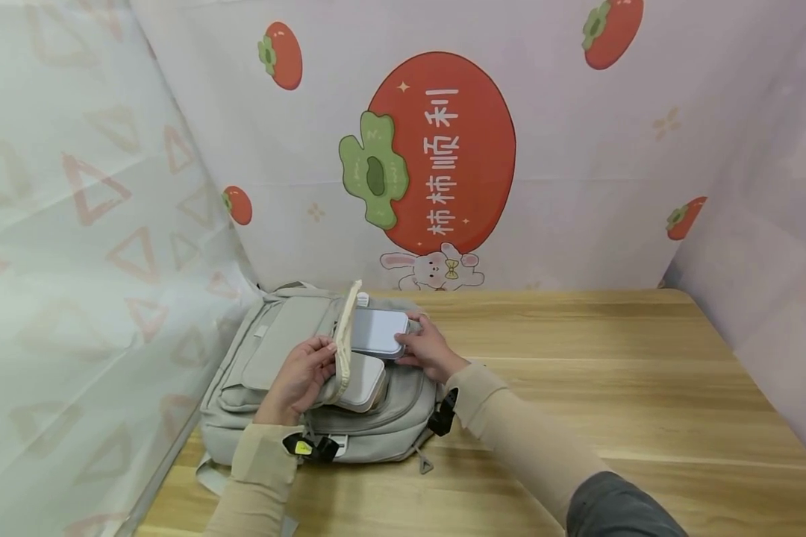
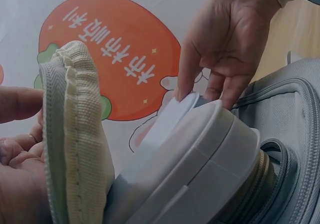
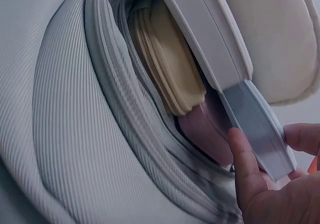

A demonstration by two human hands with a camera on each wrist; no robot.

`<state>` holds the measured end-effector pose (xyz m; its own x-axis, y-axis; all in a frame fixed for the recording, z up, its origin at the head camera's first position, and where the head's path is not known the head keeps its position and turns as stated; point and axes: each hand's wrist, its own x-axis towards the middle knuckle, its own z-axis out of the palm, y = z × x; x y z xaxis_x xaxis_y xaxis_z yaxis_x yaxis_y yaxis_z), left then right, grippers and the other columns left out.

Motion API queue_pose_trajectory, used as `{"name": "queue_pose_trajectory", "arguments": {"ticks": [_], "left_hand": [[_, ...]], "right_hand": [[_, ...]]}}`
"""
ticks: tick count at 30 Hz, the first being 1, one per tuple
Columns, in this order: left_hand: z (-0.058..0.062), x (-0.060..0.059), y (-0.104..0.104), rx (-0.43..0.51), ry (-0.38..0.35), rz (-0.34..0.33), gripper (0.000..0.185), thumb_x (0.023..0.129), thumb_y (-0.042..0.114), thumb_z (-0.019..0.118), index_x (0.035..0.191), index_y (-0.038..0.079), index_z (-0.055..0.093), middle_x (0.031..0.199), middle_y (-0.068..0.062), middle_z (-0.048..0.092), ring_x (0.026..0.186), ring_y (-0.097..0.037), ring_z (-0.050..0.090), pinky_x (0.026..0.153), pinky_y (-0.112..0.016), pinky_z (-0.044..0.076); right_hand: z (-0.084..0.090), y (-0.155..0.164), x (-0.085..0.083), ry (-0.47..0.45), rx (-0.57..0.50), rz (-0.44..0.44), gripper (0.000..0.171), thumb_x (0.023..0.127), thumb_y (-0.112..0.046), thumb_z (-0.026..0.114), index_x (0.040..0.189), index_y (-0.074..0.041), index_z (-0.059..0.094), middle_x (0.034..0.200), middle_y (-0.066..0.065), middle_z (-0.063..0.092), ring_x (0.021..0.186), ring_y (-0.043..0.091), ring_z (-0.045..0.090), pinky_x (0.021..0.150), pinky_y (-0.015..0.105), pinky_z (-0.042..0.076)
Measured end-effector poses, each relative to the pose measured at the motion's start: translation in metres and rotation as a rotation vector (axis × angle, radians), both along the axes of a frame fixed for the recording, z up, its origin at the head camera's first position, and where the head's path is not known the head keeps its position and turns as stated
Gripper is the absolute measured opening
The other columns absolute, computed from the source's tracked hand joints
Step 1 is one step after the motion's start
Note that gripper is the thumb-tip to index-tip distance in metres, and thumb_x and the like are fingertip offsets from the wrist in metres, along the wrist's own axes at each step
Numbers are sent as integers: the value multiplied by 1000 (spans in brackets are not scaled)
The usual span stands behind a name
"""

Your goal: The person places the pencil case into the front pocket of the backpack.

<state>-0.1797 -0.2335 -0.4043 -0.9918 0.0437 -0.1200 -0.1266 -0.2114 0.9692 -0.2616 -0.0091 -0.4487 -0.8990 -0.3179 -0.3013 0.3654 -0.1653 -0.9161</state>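
A pale grey backpack [image 1: 269, 350] lies flat at the left of the wooden table [image 1: 578, 373]. My left hand [image 1: 302, 373] grips the cream-lined pocket flap [image 1: 345, 328] and holds it upright. My right hand [image 1: 425, 349] pinches a flat grey case [image 1: 378, 330] by its end, its other end inside the pocket mouth. A white box [image 1: 363, 384] sticks out of the pocket under it. The right wrist view has my right hand [image 3: 265, 184] on the grey case [image 3: 260, 129], beside the white box [image 3: 205, 29]. In the left wrist view the flap [image 2: 75, 134] stands beside the white box [image 2: 200, 169].
Inside the pocket sit a beige pouch [image 3: 170, 69] and a pink item [image 3: 205, 129]. Printed fabric walls close the table at the back [image 1: 443, 149], left [image 1: 74, 261] and right [image 1: 779, 224]. Bare tabletop stretches to the right of the backpack.
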Motion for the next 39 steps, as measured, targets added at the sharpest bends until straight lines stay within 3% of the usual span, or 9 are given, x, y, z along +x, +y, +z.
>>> {"name": "queue_pose_trajectory", "arguments": {"ticks": [10, 17, 20, 27, 34, 39], "left_hand": [[-2, 0, 1, 13, 7, -3, 22, 107, -4, 44, 93, 6, 58, 87, -2, 60, 76, -8, 59, 70, -22, 51], [-2, 1, 2, 18, -11, 10, 20, 107, -4, 45, 95, 4, 58, 88, -2, 61, 77, -10, 61, 71, -23, 52], [0, 2, 2, 22, -15, 10, 18, 107, -4, 45, 96, 3, 58, 88, -2, 61, 78, -10, 61, 71, -23, 52], [2, 2, 3, 5, -16, 8, 19, 107, -3, 45, 96, 4, 58, 88, -2, 61, 78, -10, 61, 72, -23, 52], [2, 2, 2, -25, -12, 15, 18, 108, -1, 46, 97, 5, 59, 89, -1, 61, 79, -9, 61, 72, -23, 52], [3, 2, 3, -9, -21, 22, 21, 107, -4, 45, 94, 5, 59, 87, -2, 60, 77, -9, 61, 72, -23, 52]], "right_hand": [[0, -23, -4, 6, 27, -8, 54, 102, 4, 59, 151, -5, 37, 117, 25, 56, 83, 26, 70, 79, 43, 61], [-3, -36, -3, -14, 47, -28, 57, 101, 1, 62, 153, -9, 40, 124, 25, 58, 82, 23, 71, 65, 30, 60], [-3, -38, -2, -7, 70, -23, 61, 100, 1, 63, 156, -9, 39, 119, 20, 59, 77, 17, 67, 60, 25, 57], [-3, -21, 1, 34, 133, 133, 69, 101, -5, 65, 160, -1, 30, 96, 9, 61, 73, 13, 60, 69, 26, 58], [1, -6, 9, -38, 159, 427, 38, 98, -6, 68, 130, -1, 48, 92, 12, 67, 73, 18, 67, 66, 30, 59], [3, -8, 11, -60, 127, 360, 35, 95, 2, 70, 122, -1, 48, 90, 11, 65, 66, 15, 66, 71, 29, 60]]}}
